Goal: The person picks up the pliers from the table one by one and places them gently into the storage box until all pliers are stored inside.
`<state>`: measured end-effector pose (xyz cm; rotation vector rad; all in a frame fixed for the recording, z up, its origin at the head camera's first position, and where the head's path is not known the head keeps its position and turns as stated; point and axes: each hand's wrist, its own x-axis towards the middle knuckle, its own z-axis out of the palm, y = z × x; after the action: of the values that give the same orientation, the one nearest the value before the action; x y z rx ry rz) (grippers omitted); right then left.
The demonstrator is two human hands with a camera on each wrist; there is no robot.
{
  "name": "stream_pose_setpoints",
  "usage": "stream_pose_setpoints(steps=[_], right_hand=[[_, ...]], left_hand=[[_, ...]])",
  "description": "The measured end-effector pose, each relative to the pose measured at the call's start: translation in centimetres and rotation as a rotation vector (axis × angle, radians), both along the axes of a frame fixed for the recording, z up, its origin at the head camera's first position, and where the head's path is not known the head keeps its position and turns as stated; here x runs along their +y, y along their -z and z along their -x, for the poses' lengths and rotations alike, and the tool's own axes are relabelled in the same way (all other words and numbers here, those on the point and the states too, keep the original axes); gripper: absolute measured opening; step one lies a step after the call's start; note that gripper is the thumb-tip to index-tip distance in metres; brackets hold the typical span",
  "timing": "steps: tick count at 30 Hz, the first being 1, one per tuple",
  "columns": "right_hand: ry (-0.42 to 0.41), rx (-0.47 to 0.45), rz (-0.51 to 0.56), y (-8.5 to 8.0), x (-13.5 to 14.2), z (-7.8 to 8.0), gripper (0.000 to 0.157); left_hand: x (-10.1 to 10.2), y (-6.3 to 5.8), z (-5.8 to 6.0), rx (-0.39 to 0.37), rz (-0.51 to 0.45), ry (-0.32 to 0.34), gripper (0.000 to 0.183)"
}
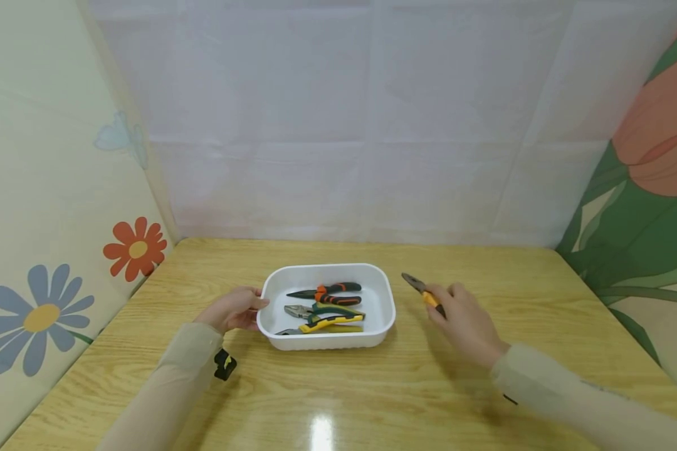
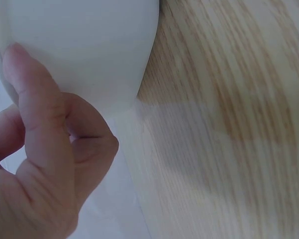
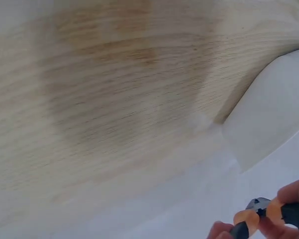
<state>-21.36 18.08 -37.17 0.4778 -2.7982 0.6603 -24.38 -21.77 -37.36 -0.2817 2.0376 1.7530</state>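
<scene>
My left hand (image 1: 237,310) pinches the left rim of a white plastic tray (image 1: 327,342); the left wrist view shows the thumb along the tray's rim (image 2: 5,74). Inside lie orange-and-black long-nose pliers (image 1: 338,299), green-handled pliers (image 1: 338,309) and yellow-handled pliers (image 1: 333,322), jaws pointing left. To the right of the tray, my right hand (image 1: 465,322) grips pliers (image 1: 429,297) with orange-yellow and black handles. Their dark jaws point up and left, apart from the tray. In the right wrist view only the fingers and part of these pliers (image 3: 258,211) show.
The wooden table (image 1: 327,401) extends around the tray on all sides. A white cloth backdrop (image 1: 338,125) hangs at its back edge, with flower-printed panels to the left and right. A black clip-like piece (image 1: 224,364) is by the left sleeve.
</scene>
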Motion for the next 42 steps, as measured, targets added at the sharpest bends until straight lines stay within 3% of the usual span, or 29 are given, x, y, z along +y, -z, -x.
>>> stream_pose_setpoints(steps=[29, 42], right_hand=[[-0.194, 0.276, -0.222, -2.2, -2.4, 0.8, 0.03], [-0.306, 0.452, -0.165, -2.8, -3.1, 1.7, 0.031]], left_hand=[[0.0, 0.0, 0.1, -0.008, -0.002, 0.003, 0.027], [0.0, 0.0, 0.0, 0.005, 0.008, 0.001, 0.025]])
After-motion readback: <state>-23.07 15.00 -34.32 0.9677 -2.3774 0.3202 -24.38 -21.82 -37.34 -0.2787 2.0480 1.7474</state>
